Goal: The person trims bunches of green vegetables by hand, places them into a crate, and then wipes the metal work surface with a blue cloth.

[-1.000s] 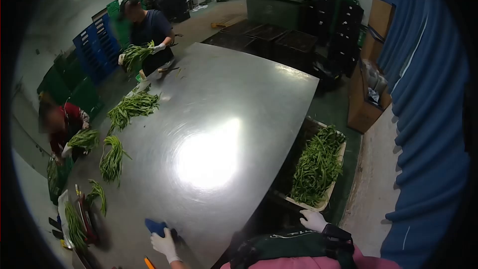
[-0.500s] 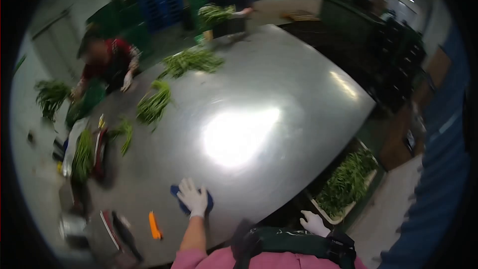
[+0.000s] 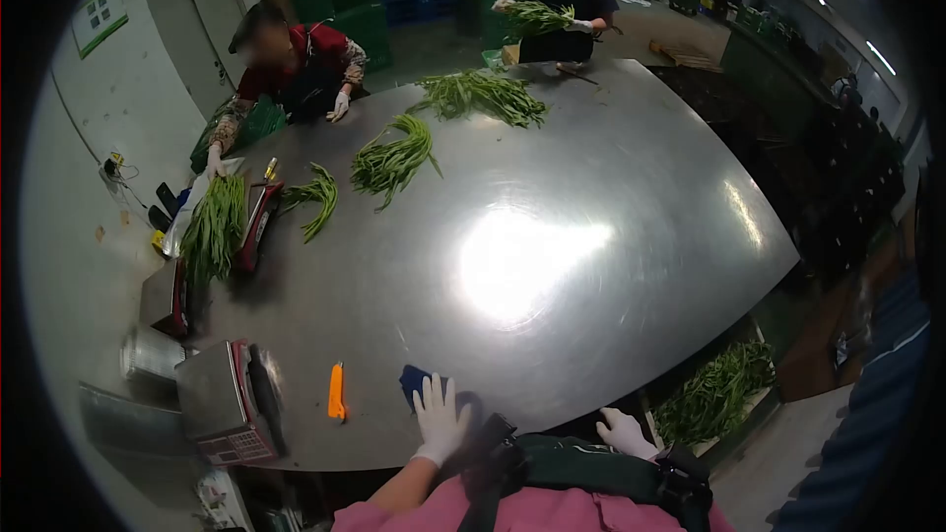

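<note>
My left hand (image 3: 440,422), in a white glove, lies at the near edge of the metal table (image 3: 591,305) with its fingers stretched out. Its fingertips touch or overlap a dark blue cloth (image 3: 413,383) that lies flat on the metal. To the left of that hand is an orange box cutter (image 3: 337,391). My right hand (image 3: 628,432), also gloved in white, rests by the table's near right edge. Its fingers are loosely apart and hold nothing that I can see.
Bunches of long green leafy vegetables (image 3: 392,160) lie along the far left. Scales (image 3: 222,399) line the left side. A co-worker (image 3: 296,59) touches greens on a scale; another (image 3: 567,0) holds a bunch. A crate of greens (image 3: 714,389) stands below the right edge.
The view has swung left and become sharper. My left hand has slid off most of the blue cloth, towards me. The co-worker at left has set the bunch down on a scale.
</note>
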The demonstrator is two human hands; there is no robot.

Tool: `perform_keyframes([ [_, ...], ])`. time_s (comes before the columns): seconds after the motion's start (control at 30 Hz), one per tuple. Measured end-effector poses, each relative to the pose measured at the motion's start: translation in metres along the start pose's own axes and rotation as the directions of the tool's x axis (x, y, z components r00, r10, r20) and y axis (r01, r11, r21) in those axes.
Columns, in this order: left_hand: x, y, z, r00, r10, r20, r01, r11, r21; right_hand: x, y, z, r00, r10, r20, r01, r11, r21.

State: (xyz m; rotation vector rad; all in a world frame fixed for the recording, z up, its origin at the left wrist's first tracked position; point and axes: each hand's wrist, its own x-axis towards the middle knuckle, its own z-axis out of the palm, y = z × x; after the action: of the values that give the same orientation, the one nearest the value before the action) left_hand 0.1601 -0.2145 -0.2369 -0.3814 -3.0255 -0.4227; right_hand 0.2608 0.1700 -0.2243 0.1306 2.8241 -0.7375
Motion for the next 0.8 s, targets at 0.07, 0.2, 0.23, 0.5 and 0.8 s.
perform_keyframes([
  [0.07,0.002,0.002,-0.002,0.999,-0.034,0.028,0.034,0.999,0.021,0.000,-0.002,0.000,1.000,-0.005,0.013,0.005,1.000,0.003],
  [0.2,0.036,0.012,-0.003,0.992,-0.122,0.032,0.119,0.989,0.085,-0.005,0.006,0.007,0.999,-0.026,0.046,0.027,1.000,-0.010],
  [0.23,0.045,0.012,-0.001,0.990,-0.142,0.021,0.140,0.986,0.094,-0.005,0.008,0.009,0.998,-0.026,0.056,0.027,1.000,-0.014],
  [0.5,0.114,0.000,0.002,0.975,-0.222,0.021,0.219,0.971,0.098,-0.001,-0.006,0.013,0.993,-0.045,0.111,0.051,0.998,-0.048],
  [0.8,0.108,-0.009,0.022,0.965,-0.211,-0.154,0.205,0.977,-0.052,-0.019,0.013,0.037,0.971,0.034,0.235,-0.020,0.998,-0.061],
])
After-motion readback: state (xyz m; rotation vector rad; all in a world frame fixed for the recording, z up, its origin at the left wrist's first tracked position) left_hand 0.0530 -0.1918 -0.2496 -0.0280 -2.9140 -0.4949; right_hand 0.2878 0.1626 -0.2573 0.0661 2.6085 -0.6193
